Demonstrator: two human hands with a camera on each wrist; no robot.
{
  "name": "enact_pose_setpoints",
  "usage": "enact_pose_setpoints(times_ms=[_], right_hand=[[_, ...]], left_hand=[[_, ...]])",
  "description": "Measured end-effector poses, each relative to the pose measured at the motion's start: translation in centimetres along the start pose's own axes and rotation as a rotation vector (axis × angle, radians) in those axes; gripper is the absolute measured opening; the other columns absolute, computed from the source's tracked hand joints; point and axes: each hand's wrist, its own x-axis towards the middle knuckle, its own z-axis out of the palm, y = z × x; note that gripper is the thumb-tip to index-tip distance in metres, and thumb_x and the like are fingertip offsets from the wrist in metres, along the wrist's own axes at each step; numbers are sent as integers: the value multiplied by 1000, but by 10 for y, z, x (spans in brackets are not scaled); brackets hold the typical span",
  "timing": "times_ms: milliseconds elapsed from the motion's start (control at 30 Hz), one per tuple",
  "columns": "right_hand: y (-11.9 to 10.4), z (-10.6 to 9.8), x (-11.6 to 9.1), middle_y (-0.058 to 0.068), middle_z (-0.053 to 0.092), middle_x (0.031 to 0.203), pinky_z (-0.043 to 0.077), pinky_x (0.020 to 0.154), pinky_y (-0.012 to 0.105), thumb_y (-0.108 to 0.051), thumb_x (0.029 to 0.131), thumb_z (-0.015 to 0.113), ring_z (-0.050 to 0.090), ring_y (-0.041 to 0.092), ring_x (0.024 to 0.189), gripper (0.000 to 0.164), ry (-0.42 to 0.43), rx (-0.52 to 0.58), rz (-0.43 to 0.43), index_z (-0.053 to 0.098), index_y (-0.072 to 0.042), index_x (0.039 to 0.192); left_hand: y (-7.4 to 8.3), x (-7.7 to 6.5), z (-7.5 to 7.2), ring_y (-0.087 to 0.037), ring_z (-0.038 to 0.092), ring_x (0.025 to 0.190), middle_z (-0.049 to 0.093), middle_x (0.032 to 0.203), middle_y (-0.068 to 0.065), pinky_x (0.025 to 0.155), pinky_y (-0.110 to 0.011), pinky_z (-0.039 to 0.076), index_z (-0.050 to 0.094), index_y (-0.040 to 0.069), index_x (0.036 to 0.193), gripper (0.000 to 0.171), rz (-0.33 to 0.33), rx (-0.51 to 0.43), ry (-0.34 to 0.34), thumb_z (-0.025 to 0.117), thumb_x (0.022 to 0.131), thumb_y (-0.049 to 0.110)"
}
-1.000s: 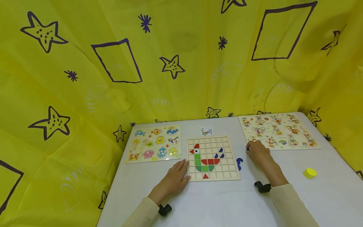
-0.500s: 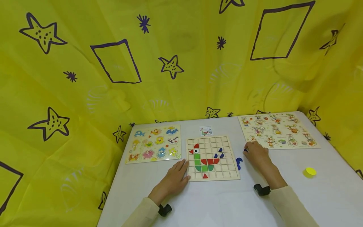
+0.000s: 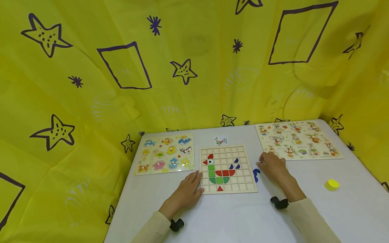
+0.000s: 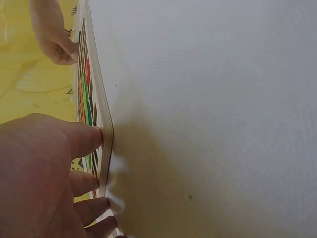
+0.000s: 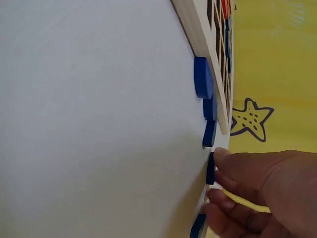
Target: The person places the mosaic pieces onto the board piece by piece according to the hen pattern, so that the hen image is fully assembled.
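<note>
A wooden grid board (image 3: 243, 180) lies on the table, bearing red, green and blue pieces in the form of a bird. My left hand (image 3: 189, 189) rests at its left edge, fingers extended and thumb (image 4: 89, 141) at the near corner. To the right of the board, my right hand (image 3: 274, 167) pinches a small blue piece (image 5: 211, 168) with thumb and finger, low over the table. Another blue piece (image 5: 198, 226) shows by the lower fingers of that hand. Several blue half-round pieces (image 3: 256, 175) lie along the board's right edge.
Behind the board lies a small picture card (image 3: 220, 140) with a like bird. A sea-animal puzzle board (image 3: 165, 153) is at the left, another animal puzzle (image 3: 299, 140) at the right. A yellow round block (image 3: 332, 185) stands farther right. A yellow curtain (image 3: 188, 101) hangs behind.
My right hand has shifted a little left, closer to the blue pieces beside the board. The dark piece at its fingertips no longer shows in the head view. My left hand stays put.
</note>
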Motion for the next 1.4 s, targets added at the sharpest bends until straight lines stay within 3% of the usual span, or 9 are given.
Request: enact_pose_setpoints(times_ms=[100,267,633,933,1167,1400], right_hand=[[0,0,-1,15,65,96,38,81,61,-12,98,72,63,37,96,13,-11,9,-12,68,-1,103],[2,1,0,20,68,105,35,84,63,-15,98,73,63,41,105,22,-15,32,2,66,1,112],[3,1,2,24,66,105,35,84,64,-16,98,72,63,44,104,26,-41,7,100,67,6,111],[-5,1,3,25,70,105,30,88,66,-18,97,74,64,46,106,27,-40,28,113,70,7,108],[-26,-2,1,22,70,105,32,88,65,-21,96,76,65,42,104,28,-78,19,74,72,5,108],[-48,12,-5,14,72,103,34,92,63,-20,92,79,69,37,103,23,-110,35,-3,75,0,103]], left_hand=[[-1,0,1,-34,27,160,28,174,-11,126,-57,31,30,9,167,68,0,3,-2,53,109,36],[-1,1,1,-35,27,160,28,174,-11,126,-57,31,30,9,167,68,0,7,-3,53,110,37],[-3,3,3,-34,27,160,27,174,-10,127,-56,31,30,11,167,69,-4,14,-9,53,109,39],[-3,3,2,-34,26,160,27,174,-10,127,-56,31,30,11,168,69,-7,14,-11,53,109,40],[-2,2,1,-34,26,160,27,174,-10,127,-56,31,30,11,167,69,-16,4,-16,53,109,39],[-1,2,1,-33,26,161,27,175,-9,127,-56,30,30,12,168,69,-18,-7,-17,53,109,39]])
